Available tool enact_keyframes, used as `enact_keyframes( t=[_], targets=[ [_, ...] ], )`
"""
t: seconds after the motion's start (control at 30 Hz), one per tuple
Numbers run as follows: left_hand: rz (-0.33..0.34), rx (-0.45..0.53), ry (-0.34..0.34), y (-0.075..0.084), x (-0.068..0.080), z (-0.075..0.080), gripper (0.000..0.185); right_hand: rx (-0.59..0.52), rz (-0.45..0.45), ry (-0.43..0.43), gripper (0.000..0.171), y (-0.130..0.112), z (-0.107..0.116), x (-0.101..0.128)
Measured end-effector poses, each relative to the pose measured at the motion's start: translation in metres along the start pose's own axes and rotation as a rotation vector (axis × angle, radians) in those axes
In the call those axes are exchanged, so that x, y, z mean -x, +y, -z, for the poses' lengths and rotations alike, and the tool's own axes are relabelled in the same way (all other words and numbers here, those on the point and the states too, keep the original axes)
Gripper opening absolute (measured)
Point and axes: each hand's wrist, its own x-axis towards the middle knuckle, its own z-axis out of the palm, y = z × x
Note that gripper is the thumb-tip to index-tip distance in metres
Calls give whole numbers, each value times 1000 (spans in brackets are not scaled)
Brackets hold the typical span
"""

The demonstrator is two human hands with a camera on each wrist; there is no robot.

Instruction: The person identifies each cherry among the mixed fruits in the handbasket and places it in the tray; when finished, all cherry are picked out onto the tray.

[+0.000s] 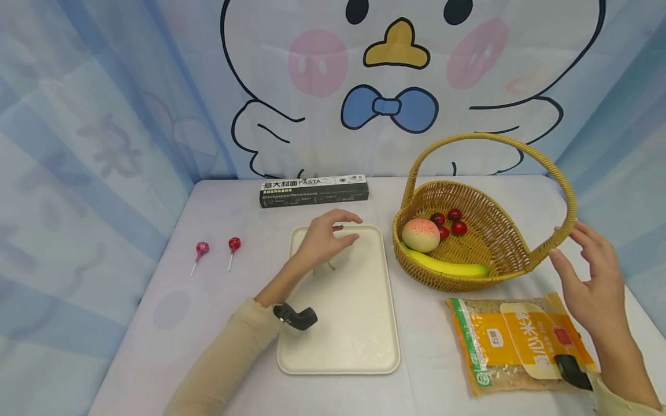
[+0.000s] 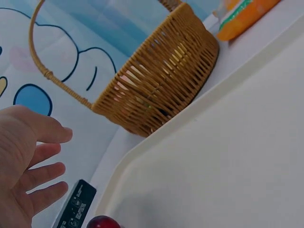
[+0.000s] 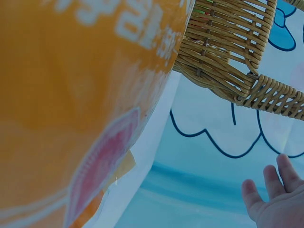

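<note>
My left hand (image 1: 324, 238) hovers over the cream tray (image 1: 343, 323), fingers loosely bent and holding nothing. Beneath it lies a dark red cherry (image 2: 103, 222); from the head view the hand hides all but thin green stems (image 1: 331, 266). My right hand (image 1: 595, 280) is by the right side of the wicker basket (image 1: 499, 216), close to its handle. Its fingers are spread apart in the right wrist view, and nothing is in them. Inside the basket are a peach (image 1: 421, 235), several cherries (image 1: 459, 228) and a banana (image 1: 447, 266).
An orange bag of rice noodles (image 1: 520, 341) lies in front of the basket, under my right wrist. Behind the tray is a black pasta box (image 1: 314, 191). Two lollipops (image 1: 235, 244) are on the left of the table. A patterned curtain (image 1: 93, 144) surrounds the table.
</note>
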Motion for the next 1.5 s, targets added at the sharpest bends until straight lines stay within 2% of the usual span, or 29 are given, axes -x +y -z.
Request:
enact_keyframes(
  t=[0.23, 0.6, 1.03, 1.27, 1.5],
  targets=[
    [-30, -10, -35, 17, -12, -14, 33, -9, -1, -8, 49, 1, 2, 1],
    [-104, 46, -101, 43, -33, -39, 36, -13, -7, -13, 49, 6, -1, -1],
    [-158, 50, -177, 75, -67, -86, 36, -13, -7, -22, 49, 6, -2, -1],
    [-188, 54, -198, 84, -78, -106, 33, -17, 11, -17, 49, 6, -2, -2],
    [-210, 41, -201, 89, -80, -112, 33, -31, 5, -12, 49, 7, -1, 0]
  ],
)
